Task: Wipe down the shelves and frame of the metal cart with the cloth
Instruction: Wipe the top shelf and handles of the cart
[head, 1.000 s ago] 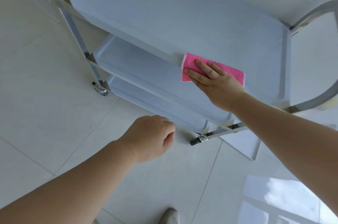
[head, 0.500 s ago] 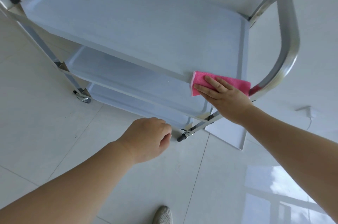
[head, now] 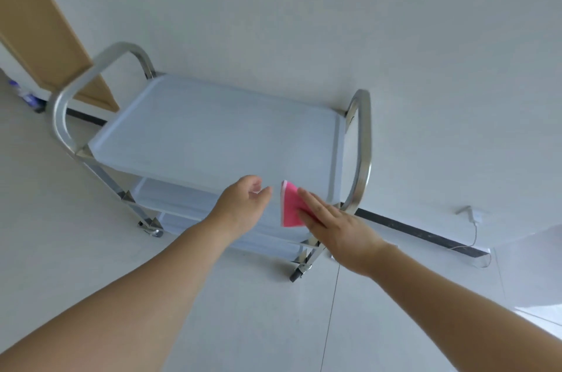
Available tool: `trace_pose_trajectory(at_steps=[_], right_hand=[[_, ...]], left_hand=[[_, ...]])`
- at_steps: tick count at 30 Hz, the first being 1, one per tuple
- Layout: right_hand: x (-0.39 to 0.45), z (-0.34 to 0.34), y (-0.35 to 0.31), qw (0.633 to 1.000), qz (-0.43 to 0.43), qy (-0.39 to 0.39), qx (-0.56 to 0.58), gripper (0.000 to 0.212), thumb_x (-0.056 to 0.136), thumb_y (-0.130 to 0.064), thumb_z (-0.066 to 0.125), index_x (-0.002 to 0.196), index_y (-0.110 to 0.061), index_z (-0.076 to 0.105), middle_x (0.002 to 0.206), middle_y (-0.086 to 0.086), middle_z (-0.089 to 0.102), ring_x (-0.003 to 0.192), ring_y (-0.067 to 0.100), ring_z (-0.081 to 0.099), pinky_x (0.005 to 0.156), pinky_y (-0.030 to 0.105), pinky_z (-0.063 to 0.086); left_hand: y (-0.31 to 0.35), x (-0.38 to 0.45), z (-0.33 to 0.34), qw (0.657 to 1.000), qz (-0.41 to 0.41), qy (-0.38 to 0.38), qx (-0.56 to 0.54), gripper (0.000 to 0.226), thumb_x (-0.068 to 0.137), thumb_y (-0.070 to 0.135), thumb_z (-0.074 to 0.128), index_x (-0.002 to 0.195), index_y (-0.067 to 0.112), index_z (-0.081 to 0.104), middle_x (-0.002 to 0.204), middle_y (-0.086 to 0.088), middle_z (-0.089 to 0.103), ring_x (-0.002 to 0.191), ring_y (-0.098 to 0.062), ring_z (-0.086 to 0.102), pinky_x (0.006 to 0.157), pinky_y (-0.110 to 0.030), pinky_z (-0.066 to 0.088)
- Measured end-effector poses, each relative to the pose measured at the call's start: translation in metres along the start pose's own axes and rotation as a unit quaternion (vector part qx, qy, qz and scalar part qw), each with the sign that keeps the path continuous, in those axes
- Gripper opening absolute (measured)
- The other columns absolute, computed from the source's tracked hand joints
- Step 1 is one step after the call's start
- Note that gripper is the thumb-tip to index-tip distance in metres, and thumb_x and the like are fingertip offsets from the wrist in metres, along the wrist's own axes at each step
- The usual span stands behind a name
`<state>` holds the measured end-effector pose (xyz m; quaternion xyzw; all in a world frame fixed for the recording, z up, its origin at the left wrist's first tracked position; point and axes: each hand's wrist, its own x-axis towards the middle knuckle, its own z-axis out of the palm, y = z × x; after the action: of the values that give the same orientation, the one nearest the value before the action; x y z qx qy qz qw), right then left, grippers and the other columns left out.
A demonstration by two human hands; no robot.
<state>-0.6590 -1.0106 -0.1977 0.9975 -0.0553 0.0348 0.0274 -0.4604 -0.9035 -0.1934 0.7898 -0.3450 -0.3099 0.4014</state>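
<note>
The metal cart [head: 213,140] stands against a white wall, with three stacked shelves and a chrome loop handle at each end, the right one [head: 363,152] nearest my hands. A pink cloth [head: 289,204] is lifted off the top shelf's front right corner, held up on edge. My right hand [head: 334,225] grips its right side with fingers stretched flat along it. My left hand [head: 243,204] hovers just left of the cloth, fingers loosely curled and apart, holding nothing and not touching the cloth.
A wooden door panel [head: 36,37] leans at the far left. A dark baseboard strip [head: 419,234] runs along the wall's foot, with a white cable and plug [head: 473,216] to the right. The floor is pale tile; castor wheels [head: 296,276] sit under the cart.
The view has pulled back and up, showing the whole cart. My right hand lifted the cloth off the shelf edge and turned it upright. My left hand rose from low by the floor to beside the cloth.
</note>
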Motion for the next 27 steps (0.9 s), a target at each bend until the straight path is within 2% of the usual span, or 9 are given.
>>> trace_pose_trajectory(at_steps=[3, 6, 8, 12, 15, 20, 22, 24, 27], right_hand=[[-0.010, -0.040, -0.002, 1.000, -0.008, 0.028, 0.009, 0.054, 0.084, 0.001, 0.022, 0.133, -0.002, 0.045, 0.149, 0.021, 0.019, 0.129, 0.037, 0.041, 0.083, 0.048, 0.053], [-0.013, -0.081, -0.002, 0.998, 0.002, 0.060, 0.026, 0.045, 0.086, 0.002, 0.045, 0.131, -0.002, 0.047, 0.148, 0.021, 0.025, 0.128, 0.035, 0.043, 0.080, 0.043, 0.055], [-0.014, -0.103, -0.004, 0.997, 0.008, 0.078, 0.016, 0.044, 0.087, 0.001, 0.040, 0.130, -0.002, 0.048, 0.147, 0.021, 0.029, 0.128, 0.033, 0.044, 0.078, 0.040, 0.056], [-0.015, -0.122, -0.006, 0.992, 0.021, 0.126, 0.012, 0.043, 0.087, -0.005, 0.042, 0.129, -0.008, 0.050, 0.146, 0.021, 0.034, 0.126, 0.030, 0.048, 0.079, 0.032, 0.055], [-0.021, -0.120, -0.002, 0.988, 0.056, 0.136, 0.049, 0.042, 0.088, -0.024, 0.055, 0.128, -0.016, 0.047, 0.141, 0.019, 0.043, 0.105, 0.030, 0.061, 0.079, 0.033, 0.052], [-0.009, -0.110, 0.007, 0.936, 0.245, 0.139, 0.211, 0.040, 0.089, -0.011, 0.042, 0.129, -0.016, 0.039, 0.131, 0.002, 0.055, 0.065, 0.030, 0.062, 0.058, 0.038, 0.050], [0.002, -0.109, 0.014, 0.911, 0.316, 0.114, 0.241, 0.057, 0.085, -0.006, 0.041, 0.137, -0.025, 0.029, 0.110, -0.008, 0.061, 0.063, 0.021, 0.058, 0.061, 0.037, 0.050], [0.014, -0.110, 0.021, 0.902, 0.330, 0.056, 0.272, 0.071, 0.082, -0.004, 0.044, 0.141, -0.034, 0.021, 0.110, -0.021, 0.048, 0.066, 0.011, 0.057, 0.067, 0.030, 0.049], [0.027, -0.105, 0.030, 0.871, 0.352, -0.004, 0.342, 0.064, 0.079, -0.004, 0.050, 0.134, -0.035, 0.037, 0.100, -0.024, 0.050, 0.073, 0.002, 0.059, 0.070, 0.021, 0.047]], left_hand=[[0.046, -0.010, -0.014, 0.997, -0.002, -0.043, -0.062, 0.037, 0.083, 0.046, 0.054, 0.085, 0.010, 0.063, 0.087, -0.004, 0.067, 0.081, -0.018, 0.063, 0.081, -0.034, 0.046], [0.088, -0.023, -0.024, 0.984, -0.005, -0.087, -0.156, 0.032, 0.085, 0.043, 0.057, 0.089, 0.013, 0.068, 0.088, -0.005, 0.073, 0.082, -0.016, 0.069, 0.082, -0.033, 0.052], [0.109, -0.031, -0.029, 0.972, 0.011, -0.118, -0.204, 0.029, 0.085, 0.040, 0.059, 0.091, 0.014, 0.069, 0.092, -0.008, 0.073, 0.087, -0.020, 0.069, 0.084, -0.034, 0.053], [0.136, -0.038, -0.033, 0.980, 0.113, -0.089, -0.137, 0.010, 0.089, 0.019, 0.058, 0.087, 0.018, 0.068, 0.085, -0.004, 0.073, 0.081, -0.017, 0.067, 0.078, -0.035, 0.052], [0.142, -0.035, -0.036, 0.978, 0.156, -0.098, -0.096, 0.013, 0.088, 0.011, 0.058, 0.087, 0.022, 0.065, 0.084, -0.003, 0.071, 0.080, -0.014, 0.065, 0.079, -0.036, 0.051], [0.136, -0.012, -0.044, 0.963, 0.216, -0.159, -0.014, 0.016, 0.089, 0.015, 0.055, 0.089, 0.030, 0.062, 0.088, 0.012, 0.067, 0.088, -0.003, 0.061, 0.082, -0.022, 0.045], [0.131, -0.001, -0.045, 0.959, 0.216, -0.182, -0.015, 0.016, 0.090, 0.017, 0.054, 0.090, 0.030, 0.063, 0.086, 0.014, 0.066, 0.085, -0.001, 0.060, 0.078, -0.020, 0.043], [0.127, 0.009, -0.045, 0.950, 0.213, -0.224, -0.028, 0.016, 0.091, 0.018, 0.052, 0.090, 0.030, 0.062, 0.084, 0.013, 0.066, 0.081, -0.002, 0.060, 0.074, -0.021, 0.046], [0.123, 0.022, -0.040, 0.936, 0.221, -0.272, -0.034, 0.017, 0.091, 0.017, 0.052, 0.091, 0.031, 0.062, 0.084, 0.011, 0.067, 0.082, -0.004, 0.061, 0.077, -0.022, 0.048]])
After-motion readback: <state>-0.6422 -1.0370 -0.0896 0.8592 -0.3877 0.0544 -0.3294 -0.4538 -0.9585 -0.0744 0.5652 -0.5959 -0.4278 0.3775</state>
